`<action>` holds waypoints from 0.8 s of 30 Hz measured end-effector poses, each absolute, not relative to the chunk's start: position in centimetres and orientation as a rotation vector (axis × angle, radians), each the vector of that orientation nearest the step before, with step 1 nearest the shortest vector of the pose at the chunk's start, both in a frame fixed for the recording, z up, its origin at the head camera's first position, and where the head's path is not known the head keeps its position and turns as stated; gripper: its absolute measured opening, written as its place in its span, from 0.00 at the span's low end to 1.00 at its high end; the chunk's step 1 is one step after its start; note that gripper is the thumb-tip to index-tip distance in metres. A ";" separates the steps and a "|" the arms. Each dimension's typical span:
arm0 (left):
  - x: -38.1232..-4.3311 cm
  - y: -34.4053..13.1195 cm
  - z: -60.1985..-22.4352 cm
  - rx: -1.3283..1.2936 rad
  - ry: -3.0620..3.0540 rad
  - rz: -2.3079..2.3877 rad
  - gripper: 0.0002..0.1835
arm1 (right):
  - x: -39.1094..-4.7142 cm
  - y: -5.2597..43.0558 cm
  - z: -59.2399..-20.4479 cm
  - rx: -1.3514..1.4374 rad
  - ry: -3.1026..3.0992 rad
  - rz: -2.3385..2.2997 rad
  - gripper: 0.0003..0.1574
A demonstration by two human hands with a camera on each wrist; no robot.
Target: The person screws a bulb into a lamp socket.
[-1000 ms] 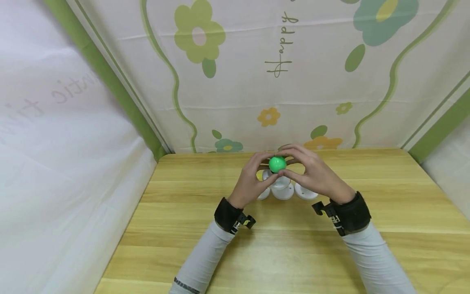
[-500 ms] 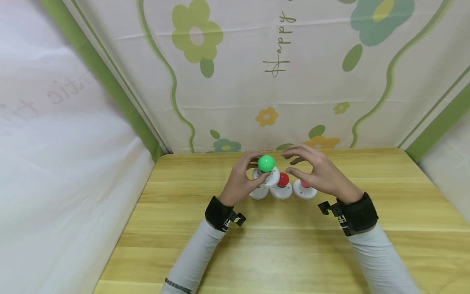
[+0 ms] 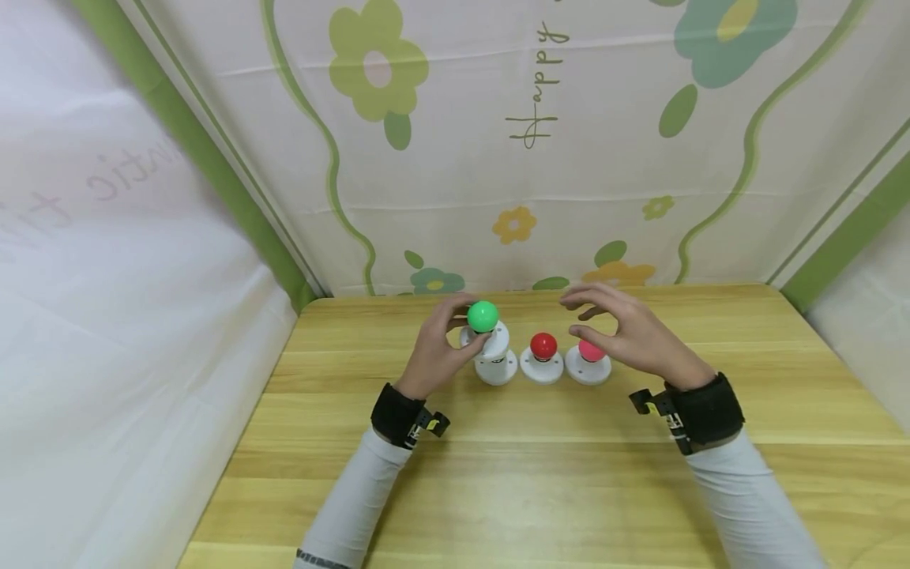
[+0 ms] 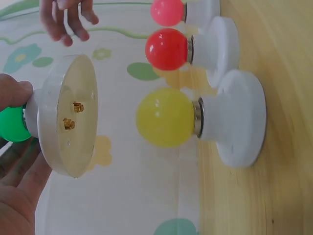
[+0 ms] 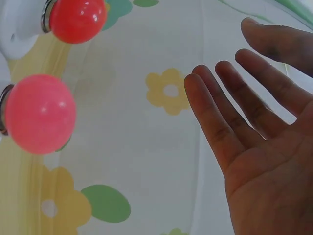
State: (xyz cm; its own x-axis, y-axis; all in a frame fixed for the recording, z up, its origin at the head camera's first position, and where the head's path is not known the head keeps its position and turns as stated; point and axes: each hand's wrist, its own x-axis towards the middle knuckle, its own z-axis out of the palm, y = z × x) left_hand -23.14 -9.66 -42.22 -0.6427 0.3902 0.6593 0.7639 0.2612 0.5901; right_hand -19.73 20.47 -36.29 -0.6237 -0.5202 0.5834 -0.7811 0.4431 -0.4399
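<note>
My left hand (image 3: 439,348) holds a white round lamp holder (image 3: 494,341) with a green bulb (image 3: 483,316) screwed into it, raised above the table. In the left wrist view, two brass terminals (image 4: 74,108) show on the holder's underside, which faces a yellow bulb (image 4: 166,117) standing in its own white holder (image 4: 242,118). From the head view the raised holder hides that yellow bulb. My right hand (image 3: 629,332) hovers with fingers spread and slightly bent, touching nothing. Nearest it is a pink bulb (image 3: 592,351) in a holder, partly behind the thumb.
A red bulb (image 3: 543,346) in a white holder (image 3: 542,371) stands between the yellow and pink ones, all in one row on the wooden table (image 3: 540,474). Behind the table's back edge hangs a flower-printed curtain (image 3: 455,158).
My right hand has let go of the green-bulb lamp holder and drawn off to the right. My left hand has carried it leftward, over the yellow bulb, uncovering the red and pink bulbs.
</note>
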 end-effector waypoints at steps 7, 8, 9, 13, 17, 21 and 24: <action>-22.4 -10.3 -41.7 -1.043 -2.144 -1.332 0.30 | -19.3 21.2 -36.2 1.049 -2.390 0.972 0.28; -22.1 -10.4 -41.5 -1.045 -2.138 -1.332 0.30 | -19.4 21.3 -36.3 1.043 -2.395 0.969 0.28; -21.8 -10.5 -41.2 -1.048 -2.133 -1.331 0.29 | -19.4 21.4 -36.4 1.038 -2.398 0.965 0.28; -20.9 -10.8 -40.2 -1.042 -2.144 -1.325 0.27 | -19.7 22.0 -36.9 1.035 -2.400 0.980 0.28; -20.7 -11.3 -40.3 -1.008 -2.170 -1.328 0.28 | -19.8 22.6 -37.4 1.033 -2.399 0.994 0.28; -20.8 -11.7 -40.8 -0.969 -2.182 -1.342 0.29 | -19.9 23.0 -37.6 1.031 -2.393 1.001 0.28; -20.8 -12.0 -40.9 -0.947 -2.196 -1.332 0.28 | -19.9 23.3 -37.7 1.031 -2.390 1.005 0.28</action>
State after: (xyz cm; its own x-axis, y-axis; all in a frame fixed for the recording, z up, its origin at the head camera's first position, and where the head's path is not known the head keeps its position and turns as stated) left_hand -20.79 -11.99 -40.92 -0.6900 0.3414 0.6382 0.7237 0.3157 0.6136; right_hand -19.91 23.27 -37.65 -0.6741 -0.4897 0.5530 -0.7377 0.4836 -0.4710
